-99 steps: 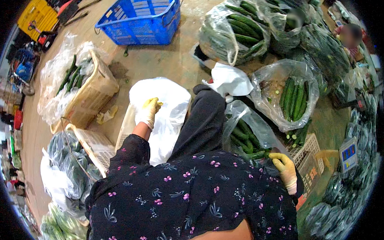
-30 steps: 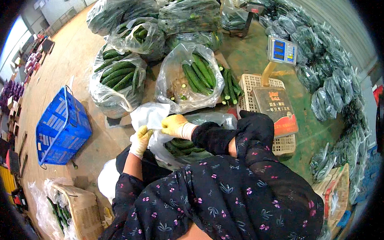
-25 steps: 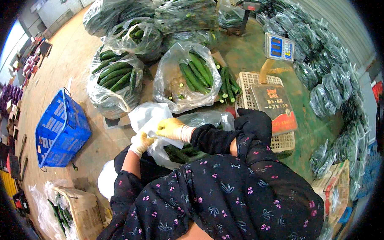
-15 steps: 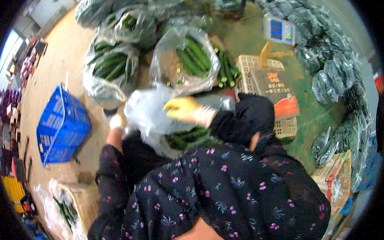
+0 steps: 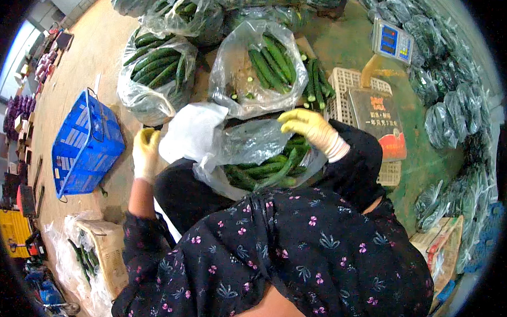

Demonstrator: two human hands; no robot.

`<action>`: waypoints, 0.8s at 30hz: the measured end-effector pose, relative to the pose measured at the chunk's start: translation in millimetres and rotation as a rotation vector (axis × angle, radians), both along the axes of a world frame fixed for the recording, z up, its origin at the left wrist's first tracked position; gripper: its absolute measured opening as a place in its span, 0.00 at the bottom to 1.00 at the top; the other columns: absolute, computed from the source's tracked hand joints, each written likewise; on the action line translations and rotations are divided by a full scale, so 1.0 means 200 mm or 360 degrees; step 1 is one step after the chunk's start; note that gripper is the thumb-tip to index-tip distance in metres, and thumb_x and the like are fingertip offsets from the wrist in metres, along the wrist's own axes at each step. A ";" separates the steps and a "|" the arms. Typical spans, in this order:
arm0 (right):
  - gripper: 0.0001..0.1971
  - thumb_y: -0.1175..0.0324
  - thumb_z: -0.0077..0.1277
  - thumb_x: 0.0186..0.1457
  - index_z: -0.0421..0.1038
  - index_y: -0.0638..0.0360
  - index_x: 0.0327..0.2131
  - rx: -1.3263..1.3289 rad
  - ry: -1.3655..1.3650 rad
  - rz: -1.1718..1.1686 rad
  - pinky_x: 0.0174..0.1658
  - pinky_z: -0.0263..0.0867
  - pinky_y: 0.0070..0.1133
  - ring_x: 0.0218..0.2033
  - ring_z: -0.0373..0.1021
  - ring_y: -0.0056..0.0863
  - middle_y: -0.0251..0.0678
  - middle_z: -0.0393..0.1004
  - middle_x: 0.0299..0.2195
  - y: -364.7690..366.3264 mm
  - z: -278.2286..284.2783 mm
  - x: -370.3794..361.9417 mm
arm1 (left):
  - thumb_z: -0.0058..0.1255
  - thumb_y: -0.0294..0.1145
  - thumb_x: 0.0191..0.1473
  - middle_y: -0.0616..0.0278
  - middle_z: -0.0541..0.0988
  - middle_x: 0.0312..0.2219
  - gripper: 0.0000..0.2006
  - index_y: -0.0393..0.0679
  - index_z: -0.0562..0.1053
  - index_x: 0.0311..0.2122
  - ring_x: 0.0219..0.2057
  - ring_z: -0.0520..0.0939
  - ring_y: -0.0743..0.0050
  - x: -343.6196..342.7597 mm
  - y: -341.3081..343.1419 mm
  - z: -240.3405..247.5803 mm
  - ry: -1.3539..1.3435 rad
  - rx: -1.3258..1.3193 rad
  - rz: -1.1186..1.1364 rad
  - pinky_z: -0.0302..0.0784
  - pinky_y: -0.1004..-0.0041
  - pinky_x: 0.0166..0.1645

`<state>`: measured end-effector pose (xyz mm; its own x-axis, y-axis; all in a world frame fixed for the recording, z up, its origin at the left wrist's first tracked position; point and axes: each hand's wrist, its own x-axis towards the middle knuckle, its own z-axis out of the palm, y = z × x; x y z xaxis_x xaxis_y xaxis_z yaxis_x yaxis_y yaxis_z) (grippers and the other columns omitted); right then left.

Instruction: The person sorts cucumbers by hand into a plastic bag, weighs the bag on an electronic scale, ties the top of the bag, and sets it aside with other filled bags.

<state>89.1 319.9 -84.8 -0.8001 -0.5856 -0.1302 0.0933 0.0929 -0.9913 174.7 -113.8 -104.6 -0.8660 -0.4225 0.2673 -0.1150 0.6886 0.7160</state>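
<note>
Grey-green film wraps the largest mass, a heap of bagged vegetables [image 5: 450, 118] well to the right of the near bag [image 5: 251, 139]. To the left of the near bag, well apart, stands a blue basket [image 5: 108, 139]; beyond and to the right of the near bag is a weighing scale [image 5: 392, 41]; directly beyond is a far bag [image 5: 223, 73], also holding cucumbers.

The near bag itself lies between the person's knees, clear and wrinkled, its wide mouth slack. Its far side sags inward, so a tug there could, I judge, fold film over the contents; dragging it across a hard cucumber end could tear it. A white plastic sheet [image 5: 192, 133], creased and opaque, lies at the near bag's left edge. It looks loose, and might slide away if the nearby knee shifts.

The yellow-gloved right hand [image 5: 312, 128] is over the near bag's far right rim, fingers outstretched; whether the tips touch film I cannot tell. The left hand [image 5: 146, 148], also gloved, is left of the near bag, fingers curled toward the thumb; whether it pinches anything I cannot tell.

Smallest, inside the near bag, cucumbers [image 5: 267, 169] lie loosely jumbled, slim, glossy, dark green.
</note>
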 end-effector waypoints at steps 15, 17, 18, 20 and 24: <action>0.17 0.61 0.50 0.45 0.72 0.58 0.39 0.0610 0.0356 0.0859 0.44 0.64 0.22 0.38 0.71 0.27 0.36 0.76 0.35 -0.49 -0.10 -0.09 | 0.47 0.32 0.50 0.58 0.79 0.30 0.16 0.35 0.69 0.43 0.32 0.79 0.71 0.25 0.46 -0.01 -0.0822 0.0807 -0.0625 0.72 0.74 0.38; 0.17 0.62 0.50 0.45 0.72 0.58 0.39 0.0546 0.0233 0.0841 0.42 0.64 0.21 0.36 0.70 0.25 0.35 0.76 0.33 -0.53 -0.15 -0.18 | 0.48 0.31 0.50 0.58 0.79 0.31 0.16 0.34 0.69 0.44 0.33 0.78 0.72 0.20 0.49 0.01 -0.0603 0.1546 -0.0652 0.71 0.75 0.41; 0.17 0.61 0.50 0.45 0.73 0.58 0.38 0.0567 0.0298 0.0817 0.43 0.64 0.21 0.36 0.70 0.26 0.35 0.76 0.33 -0.54 -0.18 -0.24 | 0.48 0.34 0.51 0.55 0.78 0.32 0.19 0.32 0.67 0.46 0.34 0.78 0.69 0.18 0.50 0.04 -0.0584 0.1785 -0.0686 0.70 0.74 0.43; 0.17 0.59 0.49 0.45 0.73 0.56 0.38 0.0717 0.0612 0.0789 0.44 0.63 0.24 0.39 0.70 0.30 0.37 0.75 0.35 -0.55 -0.24 -0.41 | 0.47 0.35 0.52 0.55 0.77 0.32 0.20 0.33 0.65 0.47 0.33 0.78 0.69 0.09 0.53 0.05 -0.0561 0.2165 -0.0903 0.71 0.74 0.42; 0.19 0.56 0.51 0.41 0.74 0.56 0.37 0.1214 0.0591 0.0314 0.45 0.63 0.27 0.41 0.70 0.37 0.43 0.74 0.39 -0.55 -0.43 -0.77 | 0.49 0.35 0.51 0.62 0.75 0.28 0.24 0.35 0.62 0.51 0.27 0.76 0.77 -0.01 0.56 -0.08 -0.0725 0.2404 -0.0910 0.71 0.79 0.32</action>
<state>-65.9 210.4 -171.4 -0.7619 -0.5769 -0.2943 -0.3112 0.7246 -0.6149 173.5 -1.7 -120.6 -0.8758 0.3264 -0.3555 -0.4802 -0.5150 0.7101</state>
